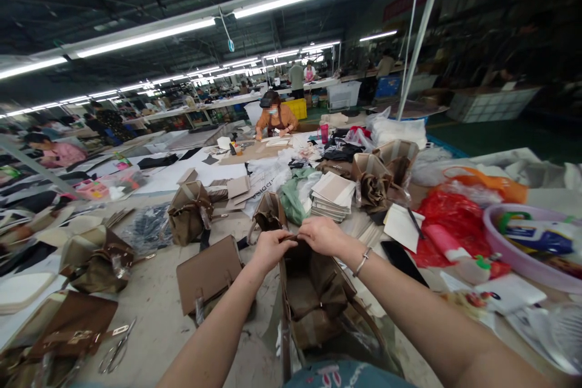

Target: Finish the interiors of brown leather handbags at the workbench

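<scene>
A brown handbag [313, 291] stands right in front of me, its mouth facing up so that the inside shows. At its far top edge my left hand [274, 248] pinches the rim with fingers closed. Close beside it, nearly touching, my right hand [322, 235] grips the same edge, a bracelet on its wrist. To the left lies a flat-topped brown handbag [211, 273]. Beyond my hands sits a smaller open brown bag [269, 211]. What exactly lies between my fingertips is too small to make out.
Scissors [117, 348] and more brown bags [97, 257] lie on the left. Stacked pale panels [333, 194] stand ahead. On the right are a black phone [404, 262], red plastic bag [450, 218] and purple basin [495, 224]. A co-worker [276, 118] sits across the table.
</scene>
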Demonstrator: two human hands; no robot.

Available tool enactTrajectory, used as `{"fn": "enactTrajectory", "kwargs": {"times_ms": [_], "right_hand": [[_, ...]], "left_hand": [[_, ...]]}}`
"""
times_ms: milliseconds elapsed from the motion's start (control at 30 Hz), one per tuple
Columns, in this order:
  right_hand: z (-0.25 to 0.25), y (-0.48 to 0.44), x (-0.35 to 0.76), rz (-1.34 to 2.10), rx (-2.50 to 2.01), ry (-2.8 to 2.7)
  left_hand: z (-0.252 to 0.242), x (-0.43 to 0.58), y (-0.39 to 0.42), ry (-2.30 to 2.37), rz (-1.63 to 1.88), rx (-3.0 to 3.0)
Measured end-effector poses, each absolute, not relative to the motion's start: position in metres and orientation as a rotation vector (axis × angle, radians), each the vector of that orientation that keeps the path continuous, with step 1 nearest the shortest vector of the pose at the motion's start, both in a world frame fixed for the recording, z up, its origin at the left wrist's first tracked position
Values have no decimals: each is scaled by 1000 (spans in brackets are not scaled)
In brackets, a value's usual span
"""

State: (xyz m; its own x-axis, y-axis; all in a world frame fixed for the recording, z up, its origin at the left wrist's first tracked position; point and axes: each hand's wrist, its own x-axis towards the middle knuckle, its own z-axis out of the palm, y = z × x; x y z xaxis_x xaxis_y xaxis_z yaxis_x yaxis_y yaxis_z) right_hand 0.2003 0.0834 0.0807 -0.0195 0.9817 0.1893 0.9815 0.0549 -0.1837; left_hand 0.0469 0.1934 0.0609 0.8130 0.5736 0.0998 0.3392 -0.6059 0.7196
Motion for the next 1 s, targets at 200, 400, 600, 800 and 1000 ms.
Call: {"fn": "enactTrajectory", "kwargs": {"times_ms": [200, 400, 600, 800, 1000], "right_hand": [[76, 86, 199, -88, -1953, -2080], [72, 87, 201, -96, -1938, -2058], [69, 83, 209, 46, -1963, -1957], [66, 85, 215, 88, -2064, -1953], [69, 89, 215, 12, -2116, -1965]], "left_hand": [[57, 45, 193, 615, 454, 2315], [51, 56, 192, 662, 543, 2360], [56, 60, 191, 689, 566, 2346], [57, 68, 195, 738, 502, 2362], [59, 65, 204, 630, 267, 2088]]}}
